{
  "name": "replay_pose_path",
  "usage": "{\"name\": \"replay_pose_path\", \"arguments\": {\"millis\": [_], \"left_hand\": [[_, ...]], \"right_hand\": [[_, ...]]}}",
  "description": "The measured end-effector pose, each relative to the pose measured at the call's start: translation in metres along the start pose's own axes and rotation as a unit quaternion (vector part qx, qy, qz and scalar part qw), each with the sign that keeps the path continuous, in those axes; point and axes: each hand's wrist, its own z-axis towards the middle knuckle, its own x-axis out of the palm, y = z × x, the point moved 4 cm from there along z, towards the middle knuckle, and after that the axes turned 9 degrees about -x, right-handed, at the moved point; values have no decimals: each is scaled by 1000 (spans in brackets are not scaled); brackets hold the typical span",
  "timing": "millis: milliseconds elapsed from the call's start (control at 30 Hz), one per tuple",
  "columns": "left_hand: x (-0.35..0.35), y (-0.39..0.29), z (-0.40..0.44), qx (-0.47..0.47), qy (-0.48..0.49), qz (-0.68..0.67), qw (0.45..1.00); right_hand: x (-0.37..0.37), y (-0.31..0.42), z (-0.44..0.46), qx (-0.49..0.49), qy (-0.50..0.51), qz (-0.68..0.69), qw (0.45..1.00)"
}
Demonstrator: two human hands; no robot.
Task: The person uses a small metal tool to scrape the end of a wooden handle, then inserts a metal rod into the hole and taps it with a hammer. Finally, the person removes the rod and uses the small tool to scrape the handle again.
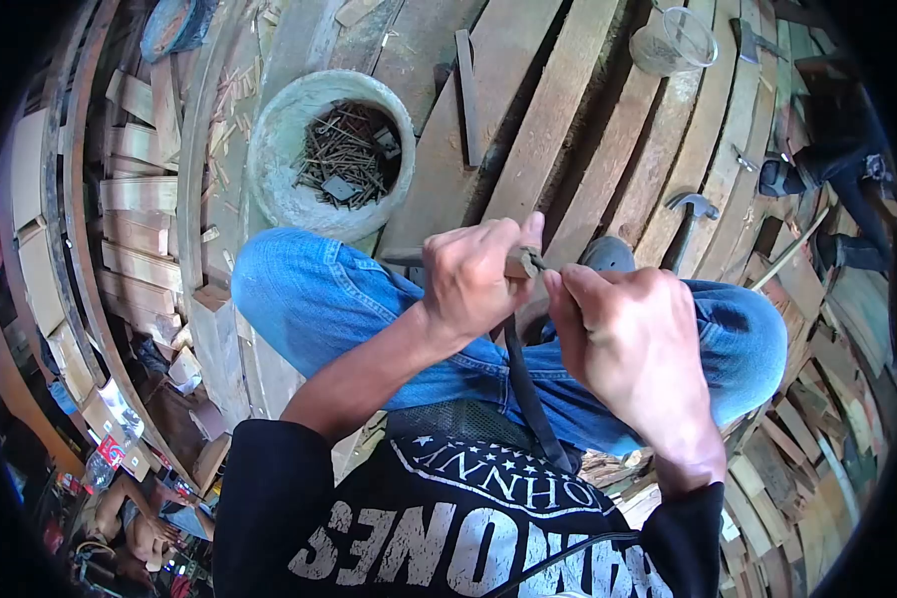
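My left hand (476, 274) is closed around a short wooden stick (517, 264), its pale end showing by the raised thumb. At that end is a small dark, twisted piece, perhaps cord or a bent nail; I cannot make out which. My right hand (628, 339) is closed, thumb and finger pinched at this dark piece, close beside the left hand. What lies inside the right fist is hidden. Below both hands a dark strap (530, 399) hangs across my lap. Both hands are above my bent legs in blue jeans (319, 289).
A pale bucket (274, 149) holding rusty nails stands ahead to the left. A claw hammer (690, 214) lies by my right knee, another hammer (750, 42) farther off. Beyond are a clear plastic container (674, 42) and a loose wooden strip (467, 100). Other people sit at both sides.
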Motion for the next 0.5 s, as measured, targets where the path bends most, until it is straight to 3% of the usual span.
{"name": "replay_pose_path", "arguments": {"millis": [300,333,367,433,500], "left_hand": [[8,11,9,-53,-49,16,997],[8,1,4,-11,-59,-32,998],[8,-4,1,-33,-38,-16,999],[4,-1,8,-87,-52,-52,993],[1,-2,13,-88,-69,-71,991]], "right_hand": [[24,-24,11,1,-105,-41,994],[6,-42,14,47,-204,-26,977],[-8,-52,12,97,-302,-10,948],[-27,-46,10,52,-378,-67,922],[-20,-33,13,20,-310,-8,950]]}}
